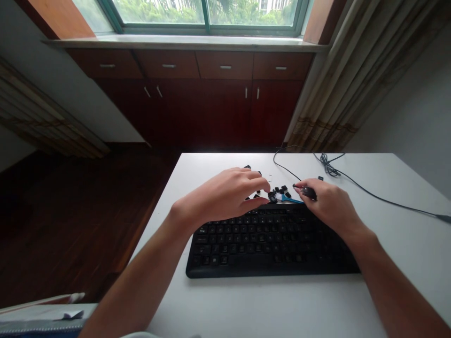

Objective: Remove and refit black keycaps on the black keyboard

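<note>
A black keyboard (246, 253) lies on the white table, with its keys facing up. Behind its back edge is a pile of loose black keycaps (282, 189), along with a small brush (289, 199) that has a blue handle and pale bristles. My left hand (239, 192) hovers over the keyboard's back left part, thumb and fingers apart, fingertips beside the pile. To the right of the pile, my right hand (326, 202) pinches a small black tool (309, 193) whose narrow tip points left. Its exact kind is unclear.
A black cable (382, 199) runs across the right of the white table (253, 305), with a bundled coil (327, 165) at the back. One loose keycap (320, 178) lies beyond my right hand. Red-brown cabinets (211, 108) stand under the window.
</note>
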`<move>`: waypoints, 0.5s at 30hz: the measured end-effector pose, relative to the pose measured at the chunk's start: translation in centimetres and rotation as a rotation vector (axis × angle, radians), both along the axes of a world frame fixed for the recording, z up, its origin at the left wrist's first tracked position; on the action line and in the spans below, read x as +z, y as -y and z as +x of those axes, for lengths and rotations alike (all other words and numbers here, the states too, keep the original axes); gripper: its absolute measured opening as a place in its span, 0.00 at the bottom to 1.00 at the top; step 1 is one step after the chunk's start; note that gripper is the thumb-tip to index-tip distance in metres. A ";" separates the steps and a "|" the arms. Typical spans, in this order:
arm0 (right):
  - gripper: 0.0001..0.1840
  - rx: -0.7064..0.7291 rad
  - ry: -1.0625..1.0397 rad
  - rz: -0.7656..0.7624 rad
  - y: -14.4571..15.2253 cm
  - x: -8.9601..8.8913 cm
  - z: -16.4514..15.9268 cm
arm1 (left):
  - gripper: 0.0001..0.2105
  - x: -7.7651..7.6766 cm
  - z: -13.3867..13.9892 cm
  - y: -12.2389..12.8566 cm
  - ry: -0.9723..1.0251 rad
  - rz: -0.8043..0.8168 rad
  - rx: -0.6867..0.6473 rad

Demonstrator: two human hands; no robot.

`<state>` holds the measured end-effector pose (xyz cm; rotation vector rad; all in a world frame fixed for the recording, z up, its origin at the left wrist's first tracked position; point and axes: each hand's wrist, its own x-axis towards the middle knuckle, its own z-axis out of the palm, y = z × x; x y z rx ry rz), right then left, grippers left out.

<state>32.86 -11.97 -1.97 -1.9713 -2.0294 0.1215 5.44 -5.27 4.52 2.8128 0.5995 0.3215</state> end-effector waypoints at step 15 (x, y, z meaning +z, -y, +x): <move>0.16 0.010 0.007 0.091 1.1 -1.8 -0.7 | 0.16 -8.5 -7.8 10.3 0.104 0.129 0.437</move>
